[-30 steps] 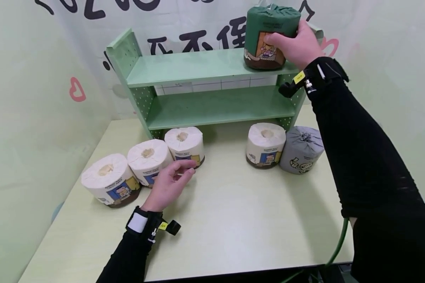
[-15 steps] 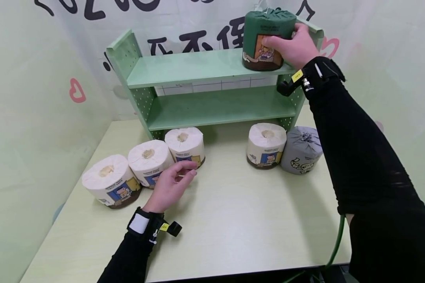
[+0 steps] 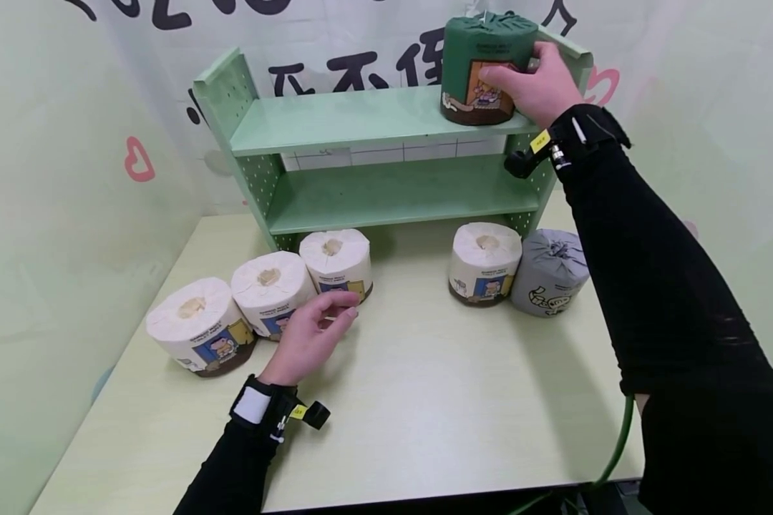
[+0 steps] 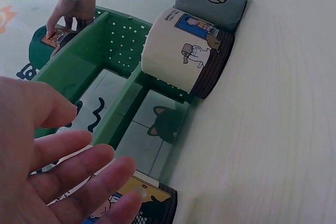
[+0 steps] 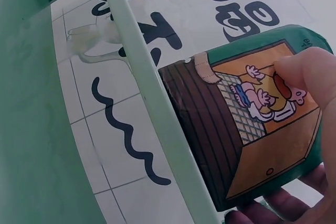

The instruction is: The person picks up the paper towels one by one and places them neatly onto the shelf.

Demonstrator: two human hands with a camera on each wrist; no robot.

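1. Nearest, the left hand [image 3: 309, 342] hovers over the left of the table [image 3: 425, 415], fingers loosely bent and spread apart, gripping nothing; whether a fingertip touches a roll, I cannot tell.
2. Just beyond it, the leftmost white roll [image 3: 187, 322], middle white roll [image 3: 272, 282] and inner white roll [image 3: 336, 261] stand in a slanting row. Their labels show a blue and yellow picture under small dark print that I cannot read with certainty.
3. To the right, the right white roll [image 3: 483, 259] bears the same design; just beside it stands the grey roll [image 3: 550, 275], with a black and yellow cartoon.
4. Farther, at the right end of the green shelf [image 3: 373, 189], the right hand [image 3: 546, 84] is clamped on the green roll [image 3: 460, 61] from its right side, thumb across the front. The roll is upright at the top board; its orange panel shows a cartoon figure beneath tiny print.
5. Farthest, a white banner [image 3: 328, 43] carries large black characters; "不" reads clearly, and the next is partly behind the green roll.
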